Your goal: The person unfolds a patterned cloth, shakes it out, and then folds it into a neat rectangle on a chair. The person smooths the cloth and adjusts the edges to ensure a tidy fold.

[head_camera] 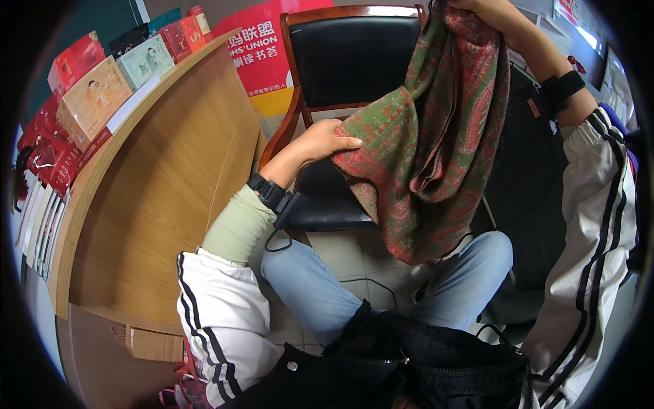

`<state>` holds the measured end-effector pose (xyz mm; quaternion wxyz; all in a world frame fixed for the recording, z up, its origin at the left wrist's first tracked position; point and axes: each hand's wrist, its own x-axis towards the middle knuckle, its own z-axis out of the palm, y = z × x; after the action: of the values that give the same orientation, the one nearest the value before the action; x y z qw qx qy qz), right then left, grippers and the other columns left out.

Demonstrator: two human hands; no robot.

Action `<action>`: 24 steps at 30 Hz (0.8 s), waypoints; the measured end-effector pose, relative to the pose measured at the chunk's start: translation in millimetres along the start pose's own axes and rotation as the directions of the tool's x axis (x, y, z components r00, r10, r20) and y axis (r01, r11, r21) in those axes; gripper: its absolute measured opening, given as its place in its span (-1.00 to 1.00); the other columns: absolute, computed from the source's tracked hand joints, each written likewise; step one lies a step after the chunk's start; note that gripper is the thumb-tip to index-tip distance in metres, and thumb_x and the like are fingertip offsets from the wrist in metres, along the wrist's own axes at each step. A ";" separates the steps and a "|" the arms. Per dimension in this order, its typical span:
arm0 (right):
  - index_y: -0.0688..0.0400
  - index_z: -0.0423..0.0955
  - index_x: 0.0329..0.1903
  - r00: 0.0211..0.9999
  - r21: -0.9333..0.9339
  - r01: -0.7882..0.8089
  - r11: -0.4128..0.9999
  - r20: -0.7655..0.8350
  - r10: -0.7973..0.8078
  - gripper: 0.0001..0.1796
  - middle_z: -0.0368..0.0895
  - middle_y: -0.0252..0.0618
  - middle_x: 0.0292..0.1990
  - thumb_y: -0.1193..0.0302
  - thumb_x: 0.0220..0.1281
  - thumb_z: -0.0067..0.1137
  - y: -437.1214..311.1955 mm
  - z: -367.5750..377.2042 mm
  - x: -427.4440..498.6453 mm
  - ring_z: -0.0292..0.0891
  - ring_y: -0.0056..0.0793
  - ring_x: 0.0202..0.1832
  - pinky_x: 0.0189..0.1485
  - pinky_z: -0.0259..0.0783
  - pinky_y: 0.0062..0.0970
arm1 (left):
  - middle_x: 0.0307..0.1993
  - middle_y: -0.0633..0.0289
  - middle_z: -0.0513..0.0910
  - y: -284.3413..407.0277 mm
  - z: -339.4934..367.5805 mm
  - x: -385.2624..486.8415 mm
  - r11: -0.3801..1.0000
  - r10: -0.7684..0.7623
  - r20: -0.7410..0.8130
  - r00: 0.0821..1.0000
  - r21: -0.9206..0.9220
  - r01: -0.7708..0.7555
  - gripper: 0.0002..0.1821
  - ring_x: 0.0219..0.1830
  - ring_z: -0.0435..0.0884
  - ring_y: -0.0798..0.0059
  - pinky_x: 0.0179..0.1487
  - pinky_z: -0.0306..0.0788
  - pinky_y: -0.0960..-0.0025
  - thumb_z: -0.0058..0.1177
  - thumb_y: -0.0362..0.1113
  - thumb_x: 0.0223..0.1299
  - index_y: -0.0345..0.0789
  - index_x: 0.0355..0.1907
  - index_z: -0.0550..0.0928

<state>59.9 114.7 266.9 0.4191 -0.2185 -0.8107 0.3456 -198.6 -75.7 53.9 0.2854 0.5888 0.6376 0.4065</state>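
Observation:
A green and red paisley scarf point(449, 153) hangs in folds in front of me, over the seat of a chair. My left hand point(327, 140) grips its left edge, with the thumb on top of the cloth. At the top edge of the picture my right hand point(472, 7) holds the scarf's upper part; its fingers are partly cut off by the frame. The lower folds hang loose above the floor, between and beyond my knees. Behind the scarf stands a wooden armchair with a black padded back point(352, 56) and a black seat point(327, 199).
A curved wooden counter point(168, 168) at the left bears gift boxes point(97, 102) and upright books point(43, 225). A red and yellow poster point(260, 56) stands behind it. A brown paper bag point(156, 345) is at lower left. Black cables point(375, 281) cross the tiled floor.

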 end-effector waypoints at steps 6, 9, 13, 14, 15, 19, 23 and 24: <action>0.25 0.64 -0.25 0.991 -0.126 0.052 0.991 -0.120 -0.067 -0.89 0.67 -0.32 -0.37 0.52 0.15 0.22 7.1 -9.0 7.2 0.52 -0.53 -0.37 -0.20 0.45 -0.50 | -0.21 0.27 0.68 -13.3 0.4 1.3 0.968 0.051 -0.096 0.994 -0.241 -0.073 -0.75 -0.19 0.56 0.65 -0.05 0.41 0.50 0.13 -0.30 0.28 -0.44 -0.11 0.65; 0.23 0.65 -0.26 0.973 -0.136 0.064 0.989 -0.211 -0.092 -0.88 0.67 -0.33 -0.37 0.48 0.16 0.25 30.8 -30.1 21.3 0.51 -0.56 -0.37 -0.22 0.44 -0.50 | -0.31 0.35 0.67 -18.1 -9.9 -2.4 0.989 0.047 -0.203 0.978 -0.129 -0.075 -0.79 -0.29 0.55 0.69 -0.12 0.41 0.54 0.10 -0.29 0.31 -0.42 -0.19 0.67; 0.21 0.63 -0.33 0.933 -0.163 0.282 0.945 -0.182 -0.310 -0.87 0.67 -0.23 -0.41 0.43 0.21 0.16 58.7 -84.8 34.9 0.58 -0.39 -0.36 -0.24 0.49 -0.39 | -0.44 0.37 0.64 -26.3 -37.3 -14.8 1.000 -0.010 -0.354 0.935 -0.015 0.005 -0.82 -0.40 0.50 0.70 -0.24 0.40 0.53 0.10 -0.33 0.29 -0.40 -0.29 0.70; 0.25 0.65 -0.41 0.861 -0.313 0.462 0.830 -0.064 -0.504 -0.84 0.70 -0.06 -0.38 0.44 0.15 0.14 60.7 -98.0 36.4 0.66 -0.22 -0.29 -0.22 0.52 -0.27 | -0.44 0.37 0.65 -28.9 -45.0 -19.5 0.999 -0.006 -0.390 0.921 0.037 0.022 -0.83 -0.40 0.50 0.70 -0.23 0.40 0.53 0.11 -0.34 0.28 -0.41 -0.29 0.71; 0.19 0.59 -0.31 0.928 -0.173 0.271 0.947 -0.215 -0.305 -0.86 0.64 -0.24 -0.43 0.41 0.26 0.11 64.4 -111.3 30.0 0.57 -0.38 -0.39 -0.29 0.50 -0.38 | -0.43 0.34 0.66 -32.2 -51.7 -25.2 0.998 -0.053 -0.422 0.905 0.009 0.063 -0.83 -0.40 0.52 0.67 -0.24 0.41 0.52 0.14 -0.35 0.25 -0.43 -0.29 0.71; -0.02 0.49 -0.17 0.907 0.176 -0.149 0.973 -0.368 0.205 -0.86 0.44 -0.47 -0.57 0.25 0.42 -0.01 57.2 -136.1 9.1 0.32 -0.59 -0.64 -0.58 0.36 -0.54 | -0.43 0.29 0.67 -44.3 -73.9 -40.2 0.991 -0.110 -0.429 0.897 -0.115 0.067 -0.84 -0.41 0.53 0.65 -0.27 0.42 0.50 0.16 -0.38 0.22 -0.46 -0.30 0.70; -0.02 0.50 -0.15 0.939 0.063 -0.079 0.995 -0.331 0.096 -0.85 0.44 -0.48 -0.56 0.24 0.41 0.01 36.3 -121.0 5.1 0.33 -0.59 -0.62 -0.52 0.36 -0.60 | -0.45 0.31 0.65 -51.0 -82.3 -42.8 0.995 -0.082 -0.375 0.923 0.022 0.097 -0.83 -0.41 0.52 0.65 -0.26 0.42 0.49 0.16 -0.37 0.23 -0.47 -0.30 0.69; -0.01 0.50 -0.15 0.949 0.082 -0.071 0.994 -0.301 0.092 -0.85 0.45 -0.47 -0.55 0.24 0.41 0.01 31.2 -115.6 4.3 0.34 -0.59 -0.61 -0.51 0.37 -0.60 | -0.45 0.31 0.65 -52.0 -82.1 -44.2 0.987 -0.133 -0.346 0.929 0.041 0.157 -0.83 -0.41 0.52 0.65 -0.27 0.42 0.49 0.17 -0.37 0.22 -0.47 -0.29 0.69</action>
<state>155.5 181.8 293.3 0.5316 -0.2875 -0.7142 0.3531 -288.5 -132.9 46.1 0.1791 0.4699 0.7327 0.4587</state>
